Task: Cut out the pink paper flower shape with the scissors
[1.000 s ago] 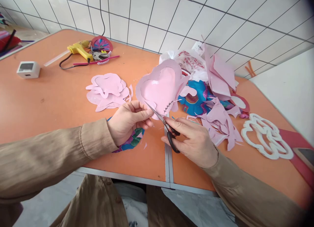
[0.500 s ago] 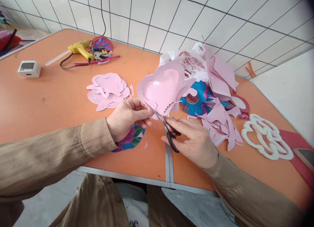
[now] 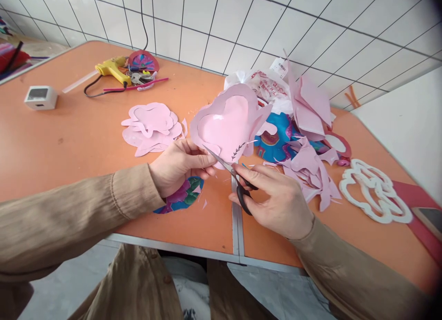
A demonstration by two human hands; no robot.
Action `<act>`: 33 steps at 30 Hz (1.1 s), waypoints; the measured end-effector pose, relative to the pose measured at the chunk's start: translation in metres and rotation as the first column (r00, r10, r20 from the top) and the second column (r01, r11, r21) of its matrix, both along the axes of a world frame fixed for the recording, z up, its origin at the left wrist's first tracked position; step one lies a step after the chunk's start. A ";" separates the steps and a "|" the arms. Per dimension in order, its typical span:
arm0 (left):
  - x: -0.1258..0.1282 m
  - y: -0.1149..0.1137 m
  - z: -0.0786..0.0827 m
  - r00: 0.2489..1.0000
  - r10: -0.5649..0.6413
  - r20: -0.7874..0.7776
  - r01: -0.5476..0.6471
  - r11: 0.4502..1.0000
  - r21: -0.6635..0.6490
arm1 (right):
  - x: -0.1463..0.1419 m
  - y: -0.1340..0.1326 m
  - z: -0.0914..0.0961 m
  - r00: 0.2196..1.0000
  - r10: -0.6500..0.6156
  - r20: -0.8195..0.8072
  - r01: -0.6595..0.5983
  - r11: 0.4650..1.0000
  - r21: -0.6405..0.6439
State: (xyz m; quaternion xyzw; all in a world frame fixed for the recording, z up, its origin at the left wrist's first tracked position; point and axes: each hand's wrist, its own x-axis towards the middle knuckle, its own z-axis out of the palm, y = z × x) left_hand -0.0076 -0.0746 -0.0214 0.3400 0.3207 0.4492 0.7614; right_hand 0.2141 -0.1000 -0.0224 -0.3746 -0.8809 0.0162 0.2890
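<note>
My left hand (image 3: 179,165) pinches the lower edge of a pink heart-shaped paper piece (image 3: 228,122), holding it up above the orange table (image 3: 69,140). In my right hand (image 3: 276,198) are black-handled scissors (image 3: 231,172), their blades set into the bottom edge of that pink piece beside a small printed leaf sprig. Under my left hand a blue and pink flowered cut-out (image 3: 184,195) lies flat on the table.
Pink cut shapes (image 3: 152,126) lie to the left, and a heap of pink scraps (image 3: 307,168) with a plastic bag (image 3: 269,87) to the right. White foam flower outlines (image 3: 375,191) sit far right. A yellow glue gun (image 3: 110,69), keys and a small white box (image 3: 39,96) stand at the back left.
The pink piece has turned slightly in my left hand and the scissors have edged a little along its lower edge. My right hand has shifted slightly to the right.
</note>
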 end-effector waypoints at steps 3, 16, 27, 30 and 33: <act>0.001 -0.001 0.001 1.000 0.007 0.001 -0.007 1.000 0.015 | 0.001 -0.001 0.004 1.000 0.012 0.024 -0.012 1.000 0.006; 0.003 -0.003 0.003 0.994 0.083 -0.077 -0.074 0.991 0.112 | 0.001 -0.004 0.009 0.997 -0.019 0.074 0.024 0.998 -0.059; 0.003 -0.003 0.003 0.997 0.072 -0.011 -0.072 0.997 0.022 | 0.000 -0.004 0.007 0.999 0.012 -0.049 -0.020 0.985 -0.174; 0.002 -0.002 0.005 0.997 0.077 -0.016 -0.078 0.997 -0.012 | 0.000 -0.003 0.012 0.997 0.024 -0.071 -0.042 0.963 -0.267; 0.002 0.000 0.006 0.997 0.081 -0.019 -0.081 0.997 -0.019 | 0.000 -0.002 0.018 0.996 0.032 -0.079 -0.059 0.926 -0.372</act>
